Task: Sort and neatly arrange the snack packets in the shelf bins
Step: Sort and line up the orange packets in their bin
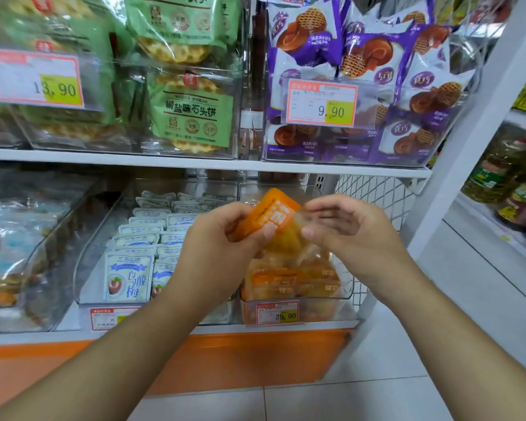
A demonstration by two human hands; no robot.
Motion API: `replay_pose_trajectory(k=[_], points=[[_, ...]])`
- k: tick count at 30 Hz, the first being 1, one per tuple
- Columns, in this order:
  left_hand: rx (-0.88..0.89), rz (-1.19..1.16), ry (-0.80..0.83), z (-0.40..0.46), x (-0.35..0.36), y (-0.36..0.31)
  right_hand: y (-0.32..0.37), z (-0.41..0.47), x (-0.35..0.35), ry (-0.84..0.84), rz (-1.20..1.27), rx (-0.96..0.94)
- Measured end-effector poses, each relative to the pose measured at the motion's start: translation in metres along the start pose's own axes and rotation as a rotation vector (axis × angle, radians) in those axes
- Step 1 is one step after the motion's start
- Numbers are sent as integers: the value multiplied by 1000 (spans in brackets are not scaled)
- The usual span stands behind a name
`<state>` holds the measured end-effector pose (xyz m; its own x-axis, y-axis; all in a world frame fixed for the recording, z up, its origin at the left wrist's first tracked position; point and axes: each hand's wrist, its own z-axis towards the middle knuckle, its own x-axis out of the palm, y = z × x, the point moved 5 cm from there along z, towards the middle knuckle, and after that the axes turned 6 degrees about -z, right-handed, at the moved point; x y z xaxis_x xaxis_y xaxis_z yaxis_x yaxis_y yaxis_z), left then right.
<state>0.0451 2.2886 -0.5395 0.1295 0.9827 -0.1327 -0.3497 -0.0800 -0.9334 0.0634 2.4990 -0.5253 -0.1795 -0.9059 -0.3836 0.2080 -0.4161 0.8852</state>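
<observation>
An orange snack packet (pixel 271 218) is held at frame centre, above the lower-right bin. It is pinched at its left edge by the left hand (pixel 222 238), thumb and fingers curled onto the wrapper; the right hand (pixel 343 226) is at the packet's clear right end, fingers loosely bent, and whether it truly grips or only touches cannot be told through the motion blur. Directly below, the clear bin (pixel 343 296) of matching orange packets (pixel 289 281) carries a 29.90 price tag (pixel 277 312) on its front wall. Judgement: the step in hand is orienting the packet before it is set among its like. For a neat result the packet is best turned printed face forward, aligned with the rows below, and lowered flat rather than dropped. To the left, white plum packets (pixel 128 278) stand in orderly files in the adjoining bin (pixel 85 268), a fair model. The wrapper looks thin and slippery, so light pressure is advised.
</observation>
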Motion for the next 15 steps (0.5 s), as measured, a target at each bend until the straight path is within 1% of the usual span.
replay_pose_trajectory(k=[1, 2, 3, 5, 7, 8, 9, 10, 13, 15], points=[[-56, -117, 10, -1, 2, 1, -6, 1, -1, 0, 2, 31], [-94, -177, 35, -1, 5, 2, -12, 0, -1, -1, 21, 48], [-111, -175, 71, -1, 8, 4, -16, 0, -2, -17, 53, 59], [-97, -44, 144, -1, 10, 13, -17, 2, -9, -88, 110, 81], [-49, 292, 187, 1, 8, 23, -18, 4, -19, -180, 100, 84], [-27, 480, 210, 1, 7, 29, -20, 7, -25, -215, 31, 68], [2, 616, 238, 0, 5, 36, -22, 9, -31, -228, -67, 47], [53, 691, 280, -1, 6, 41, -25, 11, -34, -217, -166, 27], [270, 825, 444, -8, 14, 52, -30, 10, -34, -103, -483, -44], [295, 854, 472, -8, 15, 59, -33, 7, -24, 8, -706, -75]])
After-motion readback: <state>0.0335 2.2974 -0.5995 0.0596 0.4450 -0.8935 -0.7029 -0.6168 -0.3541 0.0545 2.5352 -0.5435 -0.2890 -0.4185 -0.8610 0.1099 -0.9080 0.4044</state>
